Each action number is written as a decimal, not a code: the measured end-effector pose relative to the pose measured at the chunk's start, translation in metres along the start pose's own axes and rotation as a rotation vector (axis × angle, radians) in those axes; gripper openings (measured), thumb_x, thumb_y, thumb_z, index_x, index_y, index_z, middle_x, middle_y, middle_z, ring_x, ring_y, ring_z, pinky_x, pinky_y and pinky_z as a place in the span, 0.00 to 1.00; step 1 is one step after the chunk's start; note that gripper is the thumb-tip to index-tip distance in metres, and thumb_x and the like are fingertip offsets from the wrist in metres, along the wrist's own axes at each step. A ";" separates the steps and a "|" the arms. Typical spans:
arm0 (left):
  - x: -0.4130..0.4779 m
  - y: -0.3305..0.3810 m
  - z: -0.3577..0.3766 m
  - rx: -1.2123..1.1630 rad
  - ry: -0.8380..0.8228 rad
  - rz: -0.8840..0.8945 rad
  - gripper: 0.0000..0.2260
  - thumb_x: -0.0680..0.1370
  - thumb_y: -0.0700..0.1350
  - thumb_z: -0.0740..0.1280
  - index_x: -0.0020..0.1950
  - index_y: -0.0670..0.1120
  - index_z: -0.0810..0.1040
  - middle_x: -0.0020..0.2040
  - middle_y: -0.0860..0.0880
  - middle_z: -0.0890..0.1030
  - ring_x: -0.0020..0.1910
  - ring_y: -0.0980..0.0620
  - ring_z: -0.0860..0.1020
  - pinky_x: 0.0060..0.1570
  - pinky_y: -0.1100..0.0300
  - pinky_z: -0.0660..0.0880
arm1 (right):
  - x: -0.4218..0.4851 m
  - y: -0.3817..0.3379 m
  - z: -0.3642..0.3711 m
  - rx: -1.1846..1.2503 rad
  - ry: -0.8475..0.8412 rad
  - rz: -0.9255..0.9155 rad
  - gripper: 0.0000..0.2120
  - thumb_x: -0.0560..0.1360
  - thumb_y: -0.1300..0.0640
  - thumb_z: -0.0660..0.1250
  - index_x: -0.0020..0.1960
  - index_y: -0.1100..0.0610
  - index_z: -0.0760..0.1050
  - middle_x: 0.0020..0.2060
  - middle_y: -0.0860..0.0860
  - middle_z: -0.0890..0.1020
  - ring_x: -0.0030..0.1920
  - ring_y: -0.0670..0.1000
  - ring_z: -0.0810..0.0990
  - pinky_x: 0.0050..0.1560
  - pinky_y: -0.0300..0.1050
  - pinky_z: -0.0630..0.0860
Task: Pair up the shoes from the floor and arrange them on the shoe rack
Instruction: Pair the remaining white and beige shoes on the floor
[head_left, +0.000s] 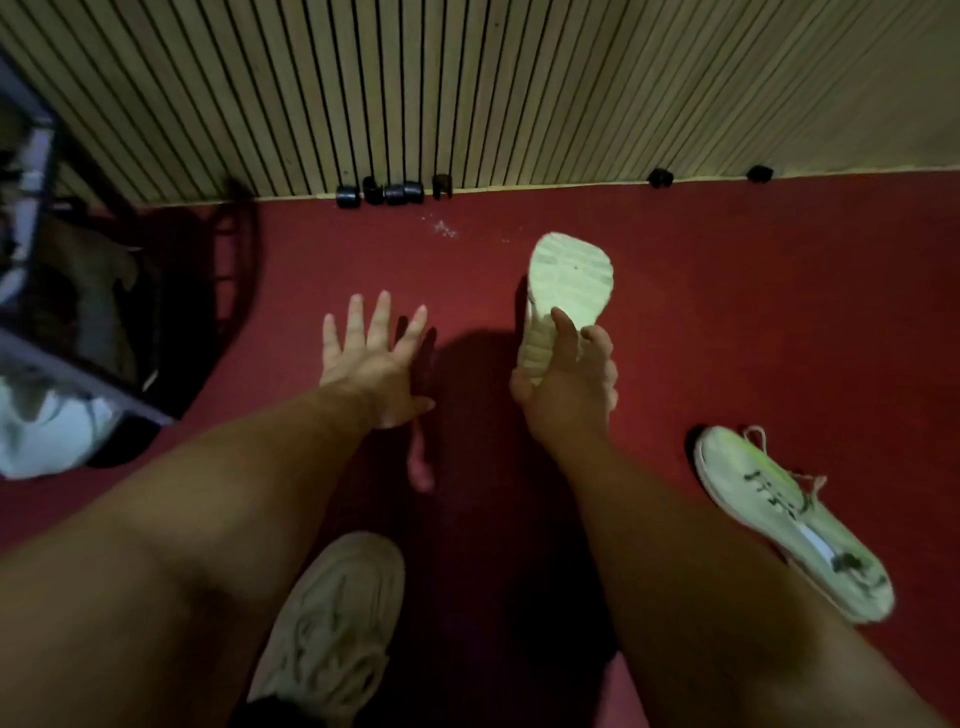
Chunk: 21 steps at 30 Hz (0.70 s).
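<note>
My right hand (566, 384) grips a pale shoe (566, 291) by its heel end, sole turned up toward me, above the red floor. My left hand (371, 358) is open with fingers spread, holding nothing, just left of the held shoe. A white sneaker with yellow-green accents and laces (784, 519) lies on the floor at the right. A beige chunky sneaker (337, 623) sits on the floor between my forearms, near the bottom. The shoe rack (36, 218) stands at the far left, dark-framed, with a white shoe (47, 431) on its lower part.
A slatted wooden wall (467, 88) runs across the back. Several small dark objects (384, 193) lie along its base, with two more (660, 177) further right. The floor is red carpet (727, 312).
</note>
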<state>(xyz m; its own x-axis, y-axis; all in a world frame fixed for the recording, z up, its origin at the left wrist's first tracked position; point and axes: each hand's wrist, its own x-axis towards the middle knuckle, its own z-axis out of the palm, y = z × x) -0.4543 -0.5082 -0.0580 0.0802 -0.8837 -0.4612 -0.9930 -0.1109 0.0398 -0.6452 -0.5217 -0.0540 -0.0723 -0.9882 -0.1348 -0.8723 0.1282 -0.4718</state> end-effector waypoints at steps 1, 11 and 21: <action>-0.015 -0.002 0.000 -0.014 0.019 -0.003 0.47 0.73 0.65 0.65 0.75 0.57 0.31 0.75 0.44 0.30 0.73 0.40 0.30 0.71 0.40 0.34 | -0.015 -0.002 -0.002 -0.020 0.011 -0.041 0.37 0.72 0.47 0.67 0.75 0.42 0.51 0.73 0.52 0.51 0.68 0.58 0.61 0.66 0.56 0.65; -0.188 -0.088 0.004 0.310 0.083 -0.005 0.49 0.71 0.66 0.64 0.74 0.55 0.29 0.75 0.43 0.31 0.74 0.39 0.32 0.71 0.41 0.36 | -0.160 -0.051 0.009 0.126 0.110 -0.188 0.34 0.69 0.53 0.69 0.73 0.49 0.62 0.70 0.58 0.62 0.61 0.61 0.68 0.62 0.49 0.67; -0.276 -0.170 0.004 0.505 0.068 -0.039 0.49 0.72 0.65 0.65 0.74 0.54 0.29 0.76 0.43 0.34 0.74 0.40 0.33 0.71 0.41 0.37 | -0.243 -0.086 0.013 0.028 0.027 -0.310 0.39 0.70 0.49 0.69 0.76 0.46 0.52 0.72 0.55 0.53 0.68 0.59 0.62 0.66 0.54 0.61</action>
<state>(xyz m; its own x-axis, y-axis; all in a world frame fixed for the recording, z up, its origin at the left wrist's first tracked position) -0.3081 -0.2433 0.0591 0.1070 -0.9126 -0.3945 -0.9057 0.0742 -0.4174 -0.5467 -0.2913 0.0079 0.1818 -0.9824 0.0419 -0.8413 -0.1775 -0.5105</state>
